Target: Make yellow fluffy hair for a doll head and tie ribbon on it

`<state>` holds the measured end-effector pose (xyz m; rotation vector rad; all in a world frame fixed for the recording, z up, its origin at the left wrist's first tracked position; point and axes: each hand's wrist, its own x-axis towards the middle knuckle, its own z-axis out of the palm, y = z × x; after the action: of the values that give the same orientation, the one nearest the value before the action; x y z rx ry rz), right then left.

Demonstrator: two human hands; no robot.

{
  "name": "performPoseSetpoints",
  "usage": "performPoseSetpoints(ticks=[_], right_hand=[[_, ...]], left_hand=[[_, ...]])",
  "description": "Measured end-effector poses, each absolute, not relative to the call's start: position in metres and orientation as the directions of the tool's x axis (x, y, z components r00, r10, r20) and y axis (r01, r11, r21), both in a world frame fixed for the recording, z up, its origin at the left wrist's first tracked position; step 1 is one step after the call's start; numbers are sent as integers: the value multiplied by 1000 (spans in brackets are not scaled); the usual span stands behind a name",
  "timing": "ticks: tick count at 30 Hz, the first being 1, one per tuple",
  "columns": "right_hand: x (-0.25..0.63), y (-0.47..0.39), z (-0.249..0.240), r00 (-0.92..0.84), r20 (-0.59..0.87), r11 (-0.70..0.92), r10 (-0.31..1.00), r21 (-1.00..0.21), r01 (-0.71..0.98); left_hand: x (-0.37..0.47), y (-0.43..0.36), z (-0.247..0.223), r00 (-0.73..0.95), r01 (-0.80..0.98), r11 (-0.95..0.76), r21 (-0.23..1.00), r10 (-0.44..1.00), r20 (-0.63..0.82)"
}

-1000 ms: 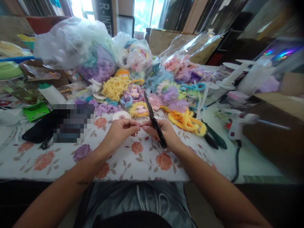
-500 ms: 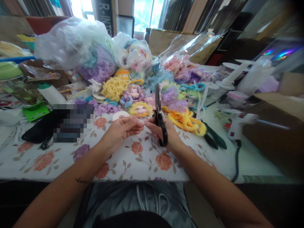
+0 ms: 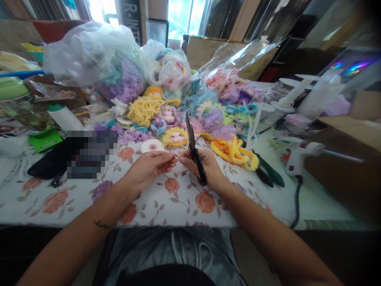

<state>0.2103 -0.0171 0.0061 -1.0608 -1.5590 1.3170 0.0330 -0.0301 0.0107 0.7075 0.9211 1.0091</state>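
My left hand [image 3: 151,167] is closed in a pinch on a small whitish strip [image 3: 176,157], possibly ribbon; most of it is hidden by the fingertips. My right hand [image 3: 205,167] grips black-handled scissors [image 3: 192,147], blades pointing up and away from me. Its thumb and fingertips meet the same strip, touching the left fingertips. Just beyond the left hand lies a white spool [image 3: 152,146] with a pinkish centre. Past both hands sits a yellow curly-haired doll face [image 3: 175,137], with a purple-haired one [image 3: 169,115] behind it.
Yellow fuzzy cord [image 3: 233,153] and dark green-handled pliers [image 3: 269,171] lie to the right, near a white glue gun [image 3: 300,159]. Bagged fluffy yarn [image 3: 119,75] is piled at the back. A black pouch [image 3: 50,161] lies left on the floral tablecloth [image 3: 169,202].
Both hands have lowered slightly toward me. The scissors have tilted left, their tips shifting left and down. The strip stays between the fingertips of both hands.
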Motion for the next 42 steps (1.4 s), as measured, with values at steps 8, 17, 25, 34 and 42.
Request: performPoseSetpoints(ticks=[8, 17, 25, 34, 42], right_hand=[[208, -18, 5, -301, 36, 71, 953, -992, 105], [206, -18, 2, -298, 33, 70, 954, -991, 115], [209, -16, 1, -285, 33, 65, 958, -992, 107], [206, -19, 4, -264, 21, 46, 964, -995, 89], [225, -21, 25, -582, -42, 137, 812, -956, 261]], left_hand=[[35, -31, 8, 180, -397, 304, 866, 951, -251], [37, -32, 5, 166, -340, 227, 913, 970, -179], [37, -34, 4, 137, -217, 151, 964, 983, -123], [37, -32, 5, 73, -174, 99, 980, 993, -88], [25, -20, 18, -243, -539, -95, 837, 969, -47]])
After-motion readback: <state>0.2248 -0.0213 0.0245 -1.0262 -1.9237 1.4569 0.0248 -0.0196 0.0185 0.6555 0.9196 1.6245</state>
